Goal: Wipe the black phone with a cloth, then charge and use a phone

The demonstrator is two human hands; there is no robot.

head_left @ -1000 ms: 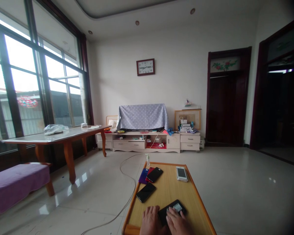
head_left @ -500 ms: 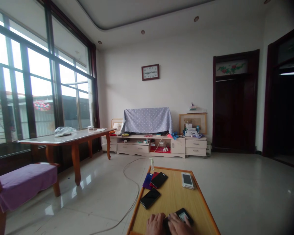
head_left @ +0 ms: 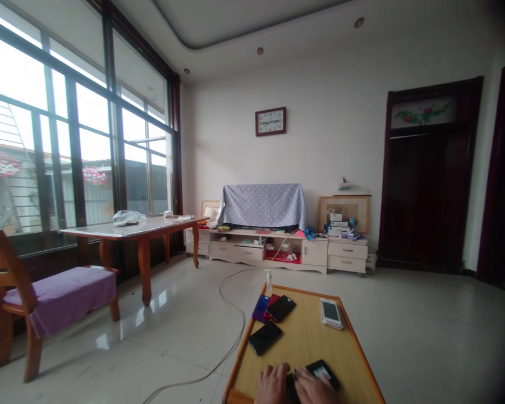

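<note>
The right hand (head_left: 312, 387) lies open over the black device (head_left: 329, 370), seemingly steadying it; the left hand (head_left: 272, 385), grip unclear, curls alongside.

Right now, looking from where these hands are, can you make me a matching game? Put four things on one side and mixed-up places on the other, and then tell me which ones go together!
Things:
1. white phone
2. clock
3. purple cloth
4. blue-purple phone

Places:
A. draped over the seat of a wooden chair
B. grouped with a red phone
C. near the far right corner of the low table
D. hanging on the wall

Right pairs: 1-C, 2-D, 3-A, 4-B
</note>
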